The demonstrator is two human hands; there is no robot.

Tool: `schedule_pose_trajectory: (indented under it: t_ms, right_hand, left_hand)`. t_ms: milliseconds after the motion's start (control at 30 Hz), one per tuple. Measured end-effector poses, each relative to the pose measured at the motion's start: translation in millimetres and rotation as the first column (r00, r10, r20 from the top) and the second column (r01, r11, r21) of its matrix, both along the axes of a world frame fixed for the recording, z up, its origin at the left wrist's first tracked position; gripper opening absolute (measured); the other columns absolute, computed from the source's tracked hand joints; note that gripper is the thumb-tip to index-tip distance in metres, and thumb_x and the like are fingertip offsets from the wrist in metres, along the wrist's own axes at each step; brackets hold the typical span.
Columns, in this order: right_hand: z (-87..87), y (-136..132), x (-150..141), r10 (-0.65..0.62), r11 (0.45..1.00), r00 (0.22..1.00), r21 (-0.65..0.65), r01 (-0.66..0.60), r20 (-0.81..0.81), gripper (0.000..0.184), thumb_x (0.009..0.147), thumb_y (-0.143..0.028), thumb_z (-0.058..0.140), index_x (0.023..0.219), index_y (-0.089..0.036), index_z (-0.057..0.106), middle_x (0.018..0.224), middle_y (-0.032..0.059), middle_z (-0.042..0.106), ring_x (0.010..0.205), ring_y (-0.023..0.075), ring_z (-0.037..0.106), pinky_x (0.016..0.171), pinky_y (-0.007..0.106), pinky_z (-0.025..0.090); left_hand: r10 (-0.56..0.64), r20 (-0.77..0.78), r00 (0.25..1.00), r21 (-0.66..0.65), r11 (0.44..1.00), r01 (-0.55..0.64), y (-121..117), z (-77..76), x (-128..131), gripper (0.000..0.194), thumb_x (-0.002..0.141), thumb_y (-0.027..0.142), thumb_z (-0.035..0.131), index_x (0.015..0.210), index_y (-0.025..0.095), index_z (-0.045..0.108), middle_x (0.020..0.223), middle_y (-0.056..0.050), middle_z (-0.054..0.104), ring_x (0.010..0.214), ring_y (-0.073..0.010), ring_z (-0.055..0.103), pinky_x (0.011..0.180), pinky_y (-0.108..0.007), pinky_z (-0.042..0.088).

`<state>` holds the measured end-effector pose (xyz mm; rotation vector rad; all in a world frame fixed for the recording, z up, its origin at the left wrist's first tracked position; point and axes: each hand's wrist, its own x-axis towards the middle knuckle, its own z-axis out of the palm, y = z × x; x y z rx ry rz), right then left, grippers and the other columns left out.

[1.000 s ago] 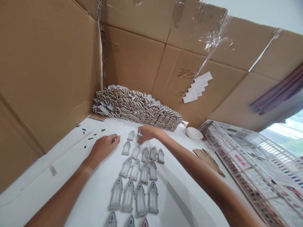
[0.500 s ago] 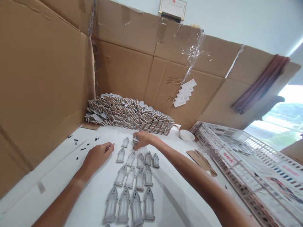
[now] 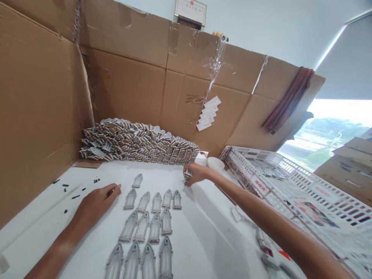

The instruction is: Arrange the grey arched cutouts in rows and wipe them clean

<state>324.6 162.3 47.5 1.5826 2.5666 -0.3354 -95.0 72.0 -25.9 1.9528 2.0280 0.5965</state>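
Hands: left hand (image 3: 95, 205) loosely open, empty, on white tabletop (image 3: 197, 236); right hand (image 3: 197, 173) pinching small stack of arched grey plaques (image 3: 188, 175) near far edge, just beside evenly spaced plaque rows (image 3: 155, 228).

Arched plaques (image 3: 155, 228) in rows on the table (image 3: 186, 248); stacked pile (image 3: 139, 143) behind, against cardboard wall (image 3: 124, 89); bowl (image 3: 215, 163) and plastic crate (image 3: 247, 162) to the right.

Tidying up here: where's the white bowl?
In the head view, the white bowl sits at the far table edge, just past the right hand, beside the white crate.
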Motion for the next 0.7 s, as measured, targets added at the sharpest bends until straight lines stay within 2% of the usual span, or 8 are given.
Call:
schedule_pose_trajectory:
  t_ms: [133,267,367,567,700]
  right_hand:
    - [1.7,3.7,43.0,-0.079,0.997,0.997,-0.009,0.078,-0.013,0.066,0.065,-0.036,0.092,0.126,-0.022,0.072,0.118,0.0069,0.076,0.109,0.0287,0.072,0.086,0.03,0.052]
    - [5.7,14.1,73.5,-0.133,0.991,0.991,0.002,0.133,-0.01,0.065,0.063,-0.036,0.093,0.123,-0.022,0.073,0.108,0.0062,0.077,0.104,0.0297,0.073,0.085,0.031,0.053]
    - [9.4,27.4,92.1,-0.165,0.986,0.986,0.027,0.166,-0.016,0.073,0.063,-0.036,0.093,0.13,-0.021,0.069,0.11,0.0082,0.077,0.104,0.0304,0.073,0.086,0.033,0.054]
    - [16.0,65.2,114.2,-0.141,0.981,0.981,0.114,0.156,-0.13,0.097,0.062,-0.029,0.09,0.151,-0.015,0.054,0.137,0.0164,0.071,0.122,0.033,0.07,0.102,0.037,0.053]
    - [14.5,94.0,116.0,-0.069,0.987,0.982,0.132,0.093,-0.175,0.096,0.06,-0.027,0.088,0.151,-0.016,0.056,0.14,0.0151,0.072,0.123,0.0332,0.071,0.104,0.037,0.053]
  left_hand:
    - [0.008,-0.017,1.0,-0.05,0.999,-0.009,1.6,1.3,-0.5,0.05,0.099,0.06,0.034,0.099,0.029,0.073,0.102,-0.006,0.078,0.09,-0.0264,0.069,0.072,-0.031,0.042]
    - [0.023,-0.002,1.0,-0.075,0.997,-0.023,2.6,0.9,-2.0,0.052,0.098,0.064,0.034,0.099,0.031,0.073,0.105,-0.005,0.078,0.092,-0.0272,0.07,0.073,-0.032,0.044]
    - [0.038,0.012,0.999,-0.07,0.997,-0.037,3.0,-0.7,-3.6,0.05,0.098,0.064,0.036,0.102,0.032,0.074,0.107,-0.005,0.079,0.096,-0.0285,0.072,0.075,-0.032,0.045]
    - [0.073,0.069,0.995,-0.068,0.995,-0.068,6.3,-10.5,-9.6,0.047,0.097,0.064,0.042,0.106,0.034,0.077,0.113,-0.003,0.079,0.106,-0.0296,0.073,0.078,-0.033,0.05]
    - [0.115,0.101,0.988,-0.081,0.991,-0.107,8.7,-16.4,-13.3,0.047,0.096,0.068,0.043,0.105,0.037,0.077,0.112,0.001,0.08,0.108,-0.0284,0.073,0.082,-0.03,0.052]
